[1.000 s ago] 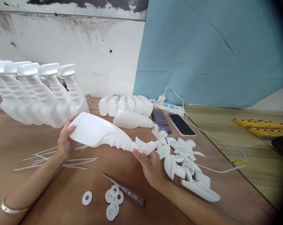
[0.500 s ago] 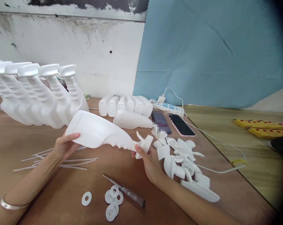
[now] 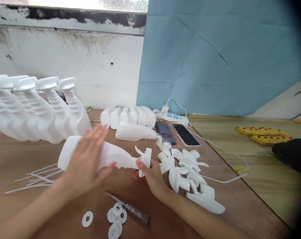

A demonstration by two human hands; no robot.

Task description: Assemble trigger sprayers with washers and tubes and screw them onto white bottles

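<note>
A white plastic spray bottle (image 3: pixel 110 156) lies sideways above the brown table (image 3: pixel 65 205), its neck pointing right. My right hand (image 3: pixel 150 174) pinches the white trigger head (image 3: pixel 145 158) at the bottle's neck. My left hand (image 3: pixel 87 162) is blurred, fingers stretched out flat over the bottle's body, holding nothing. A heap of loose white trigger heads (image 3: pixel 187 172) lies just right of my right hand.
A row of finished spray bottles (image 3: pixel 33 106) stands at the left. Capless bottles (image 3: pixel 130 119) lie behind. White dip tubes (image 3: pixel 33 176), several white washers (image 3: pixel 114 217) and a screwdriver (image 3: pixel 129 208) lie near me. A phone (image 3: pixel 187 134), power strip (image 3: pixel 170 116) and cable sit right.
My left hand let go of the bottle's base and swung over its body, fingers spread. The bottle dropped lower and its trigger head turned in my right hand. The camera tilted down slightly.
</note>
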